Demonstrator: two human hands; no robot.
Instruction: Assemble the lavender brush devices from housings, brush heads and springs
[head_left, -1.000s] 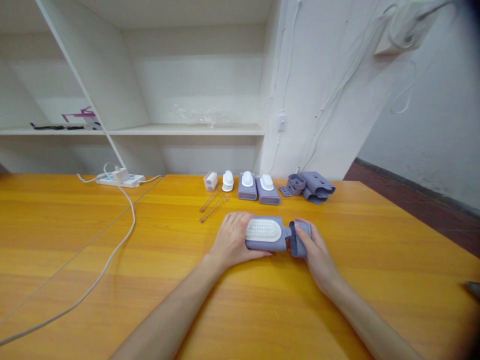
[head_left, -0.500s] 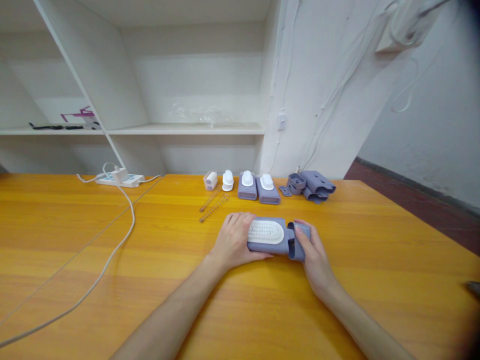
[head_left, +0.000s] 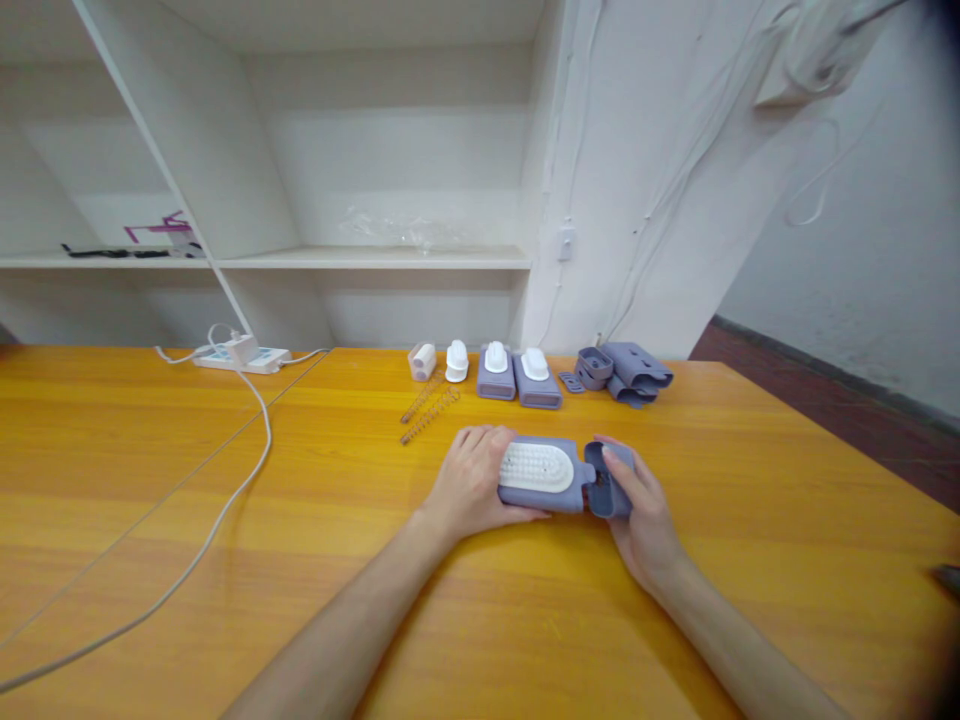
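Observation:
My left hand (head_left: pixel 476 475) grips the left end of a grey-purple plastic housing (head_left: pixel 559 500) just above the table. Set into the housing's upper face is a white oval textured pad (head_left: pixel 536 467), partly covered by my fingers. In my right hand (head_left: pixel 645 515) is a hollow grey-purple end cap (head_left: pixel 611 482), held between thumb and fingers. Its open side faces the housing's right end, and a small gap shows between them along most of the edge. Whether the two still touch at the tab I cannot tell.
Behind my hands lie two metal springs (head_left: pixel 430 415), white plastic parts (head_left: pixel 457 362), two purple blocks with white tops (head_left: pixel 538 392) and more purple shells (head_left: pixel 637 370). A power strip (head_left: pixel 259 362) sits at the back left, its cable (head_left: pixel 262 455) crossing the table. White shelving (head_left: pixel 375 258) stands behind.
My right hand has drawn the end cap a little to the right, widening the gap to the housing. My left hand keeps its hold on the housing.

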